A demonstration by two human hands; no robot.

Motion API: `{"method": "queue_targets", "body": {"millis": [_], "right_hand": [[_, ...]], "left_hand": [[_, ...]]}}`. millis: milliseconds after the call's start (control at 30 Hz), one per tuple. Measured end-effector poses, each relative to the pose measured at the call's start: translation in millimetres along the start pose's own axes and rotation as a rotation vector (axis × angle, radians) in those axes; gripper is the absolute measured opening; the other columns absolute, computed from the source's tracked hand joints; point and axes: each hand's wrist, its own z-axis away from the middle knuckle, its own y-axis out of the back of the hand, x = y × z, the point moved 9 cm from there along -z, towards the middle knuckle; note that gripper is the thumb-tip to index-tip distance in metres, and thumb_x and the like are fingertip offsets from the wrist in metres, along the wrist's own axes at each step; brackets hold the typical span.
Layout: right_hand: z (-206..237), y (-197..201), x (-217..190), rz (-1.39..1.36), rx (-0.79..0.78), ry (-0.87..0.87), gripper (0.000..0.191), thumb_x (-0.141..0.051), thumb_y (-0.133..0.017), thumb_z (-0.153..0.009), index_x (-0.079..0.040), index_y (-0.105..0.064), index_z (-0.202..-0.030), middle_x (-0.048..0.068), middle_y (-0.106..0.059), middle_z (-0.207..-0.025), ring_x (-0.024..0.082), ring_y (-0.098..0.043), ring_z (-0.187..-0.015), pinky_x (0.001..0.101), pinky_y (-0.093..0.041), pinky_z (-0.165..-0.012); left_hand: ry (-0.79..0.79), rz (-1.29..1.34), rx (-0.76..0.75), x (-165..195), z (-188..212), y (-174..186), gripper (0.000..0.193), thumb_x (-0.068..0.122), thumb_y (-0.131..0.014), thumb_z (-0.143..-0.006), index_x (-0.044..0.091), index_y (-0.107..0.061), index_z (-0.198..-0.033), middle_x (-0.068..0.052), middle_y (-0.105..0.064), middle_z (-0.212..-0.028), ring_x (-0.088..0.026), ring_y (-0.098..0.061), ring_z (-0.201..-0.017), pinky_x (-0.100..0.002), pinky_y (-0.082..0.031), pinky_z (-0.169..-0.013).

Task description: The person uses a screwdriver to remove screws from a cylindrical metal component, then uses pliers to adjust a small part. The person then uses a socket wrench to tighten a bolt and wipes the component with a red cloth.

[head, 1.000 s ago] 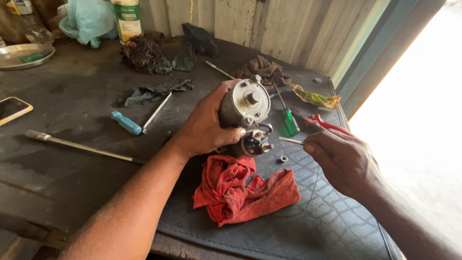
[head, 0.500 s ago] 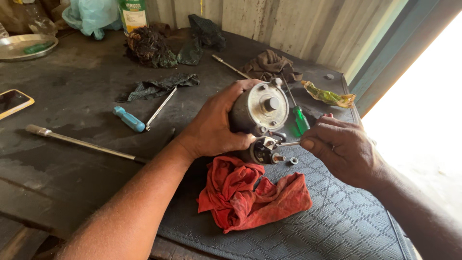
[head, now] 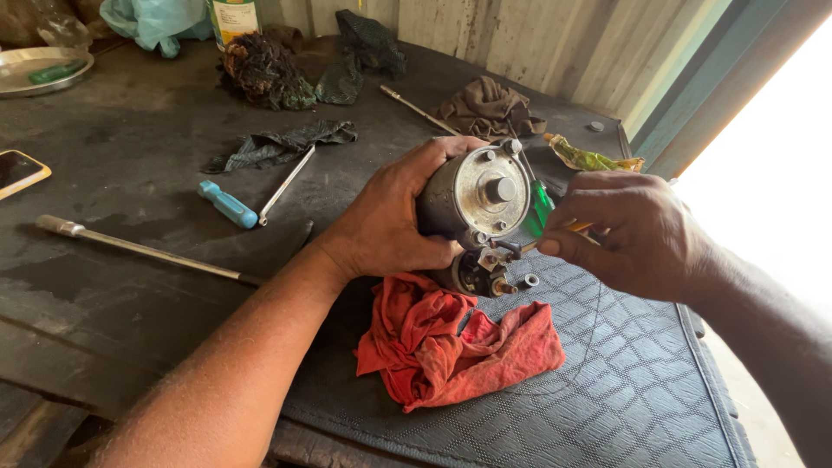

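The grey motor housing (head: 472, 198) is clamped in the left hand (head: 390, 221) just above the red rag (head: 451, 342); right hand (head: 628, 230), fingers pinched on a thin tool (head: 555, 236), probes its terminal; a slip could likely drop the loose nut (head: 530, 280) beside the housing.

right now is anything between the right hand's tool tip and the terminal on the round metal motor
Nothing visible. The right hand holds a thin tool whose tip already meets the small terminal at the lower front of the round grey metal motor, gripped by the left hand.
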Motion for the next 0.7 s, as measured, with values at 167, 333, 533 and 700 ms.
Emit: {"method": "queue_targets", "body": {"millis": [167,333,533,700], "right_hand": [[-1.0,-5.3,-6.8,-0.044,0.034,0.031,0.017,-0.030,-0.079,-0.082,-0.013,-0.078,-0.084,0.001,-0.070,-0.076,0.014,-0.067,-0.065,0.0331,-0.054,-0.055],[13.7,-30.4,-5.6,-0.191,0.082,-0.279,0.015,-0.026,-0.081,-0.081,-0.012,-0.077,-0.082,-0.001,-0.074,-0.074,0.013,-0.069,-0.063,0.0316,-0.055,-0.060],[9.6,1.4,-35.4,-0.007,0.235,0.149,0.018,-0.025,-0.083,-0.083,-0.010,-0.074,-0.083,0.002,-0.068,-0.076,0.016,-0.065,-0.070,0.0353,-0.050,-0.065],[4.8,-19.5,-15.3,-0.271,0.107,-0.085,0.015,-0.022,-0.083,-0.080,-0.009,-0.076,-0.082,0.000,-0.069,-0.071,0.014,-0.065,-0.063,0.0324,-0.050,-0.058]], "left_hand": [[0.022,0.052,-0.003,-1.4,0.0,0.6,0.084,0.016,-0.082,-0.069,0.007,-0.050,-0.146,-0.012,-0.066,-0.141,-0.026,-0.065,-0.137,-0.038,-0.050,-0.117],[-0.049,0.051,-0.014,6.2,-1.6,-0.6,0.087,0.013,-0.083,-0.065,0.007,-0.050,-0.146,-0.013,-0.065,-0.142,-0.027,-0.061,-0.138,-0.038,-0.047,-0.118],[-0.052,0.051,-0.014,1.0,0.2,-0.6,0.086,0.012,-0.083,-0.066,0.007,-0.050,-0.145,-0.012,-0.065,-0.141,-0.025,-0.063,-0.136,-0.037,-0.049,-0.117],[-0.085,0.128,-0.032,3.4,-0.2,-1.6,0.084,0.011,-0.084,-0.068,0.007,-0.051,-0.145,-0.013,-0.064,-0.143,-0.026,-0.061,-0.138,-0.038,-0.047,-0.119]]}}
